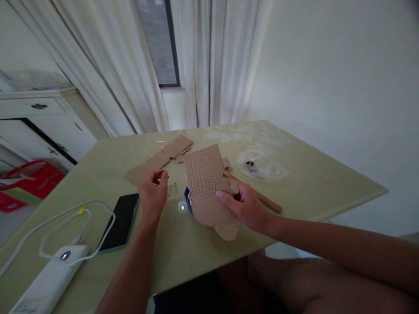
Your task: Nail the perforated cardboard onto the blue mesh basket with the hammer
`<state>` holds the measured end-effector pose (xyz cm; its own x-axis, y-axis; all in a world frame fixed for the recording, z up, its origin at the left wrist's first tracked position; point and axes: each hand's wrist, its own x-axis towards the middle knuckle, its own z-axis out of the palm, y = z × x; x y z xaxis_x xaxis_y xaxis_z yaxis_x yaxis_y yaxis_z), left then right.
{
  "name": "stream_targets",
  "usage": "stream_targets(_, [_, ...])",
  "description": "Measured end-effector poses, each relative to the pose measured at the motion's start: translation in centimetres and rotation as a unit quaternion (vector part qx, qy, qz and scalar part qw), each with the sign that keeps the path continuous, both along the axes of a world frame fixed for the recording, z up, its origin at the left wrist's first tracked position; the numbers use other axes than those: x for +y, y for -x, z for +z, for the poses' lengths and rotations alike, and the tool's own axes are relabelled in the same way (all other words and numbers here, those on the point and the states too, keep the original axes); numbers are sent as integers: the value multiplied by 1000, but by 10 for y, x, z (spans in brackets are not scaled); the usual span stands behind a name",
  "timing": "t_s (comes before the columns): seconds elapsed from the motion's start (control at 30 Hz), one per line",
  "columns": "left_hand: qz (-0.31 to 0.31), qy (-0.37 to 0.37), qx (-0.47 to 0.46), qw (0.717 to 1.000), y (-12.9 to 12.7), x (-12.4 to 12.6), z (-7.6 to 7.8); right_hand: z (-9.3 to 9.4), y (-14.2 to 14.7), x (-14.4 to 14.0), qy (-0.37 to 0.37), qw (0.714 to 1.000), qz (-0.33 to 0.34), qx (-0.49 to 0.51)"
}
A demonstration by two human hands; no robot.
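My right hand (245, 203) grips a brown cardboard piece (204, 174) at its right side, thumb on top. Rows of small holes cover the upper part of the cardboard, and its lower end is rounded with flaps. To the left, my left hand (153, 192) is closed in a pinch above the table; a tiny thin thing may stick up at its fingertips, too small to name. Beside it lie a few thin metal pins (175, 188). Part of a blue object (187, 198) shows behind the cardboard's left edge. A wooden stick (266, 202) lies partly hidden behind my right hand.
Flat cardboard pieces (147, 169) lie behind my left hand. A clear plastic bag (262, 165) with small black parts rests at the right. On the left are a phone (120, 222), a white power bank (54, 279) and its looping cable (39, 226).
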<state>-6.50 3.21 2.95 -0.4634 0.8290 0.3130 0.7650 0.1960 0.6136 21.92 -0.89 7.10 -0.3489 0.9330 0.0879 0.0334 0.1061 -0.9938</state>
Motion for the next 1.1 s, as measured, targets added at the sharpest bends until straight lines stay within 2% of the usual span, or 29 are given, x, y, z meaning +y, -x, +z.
stream_targets(0.13, [6,103,79,992,18,-1,-6,1,-3,2,12,1000,8,15])
stream_targets(0.37, [18,212,161,964,22,-3,-14,-1,-7,5,20,999,7,41])
stream_targets(0.53, [13,239,183,954,21,-2,-14,0,-8,6,34,997,10,62])
stream_targets(0.77, [3,233,196,953,23,-3,-18,0,-10,7,65,994,7,89])
stream_targets(0.87, [-1,219,200,955,23,-3,-18,-1,-11,7,72,992,17,106])
stream_targets(0.93, [-5,179,200,963,17,-2,-16,0,-11,6,74,990,30,113])
stream_targets(1.03, [-39,3,162,986,0,-3,-13,1,-11,6,79,988,54,121])
stream_targets(1.1, [-101,-114,120,981,-14,-5,-11,2,-11,5,82,987,60,126])
